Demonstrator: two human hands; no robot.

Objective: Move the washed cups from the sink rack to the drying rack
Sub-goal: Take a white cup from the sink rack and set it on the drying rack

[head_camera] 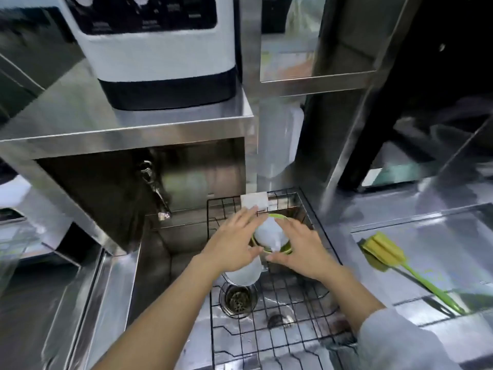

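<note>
A black wire sink rack [282,311] lies across the steel sink. At its far end a white cup [268,232] rests upside down on a green cup or bowl [282,251]. My left hand [234,244] reaches in from the left with fingers spread against the white cup's side. From the right, my right hand [298,249] touches the same pair, fingers apart and curved around the green rim. A second white cup [244,276] stands under my left wrist. Neither hand has clearly closed on a cup.
A drain strainer [238,299] sits in the sink bottom beneath the rack. A white cloth [254,201] hangs on the rack's far rim. A yellow-green sponge brush [386,256] lies on the steel counter to the right. A white appliance [157,49] stands on the shelf above the sink.
</note>
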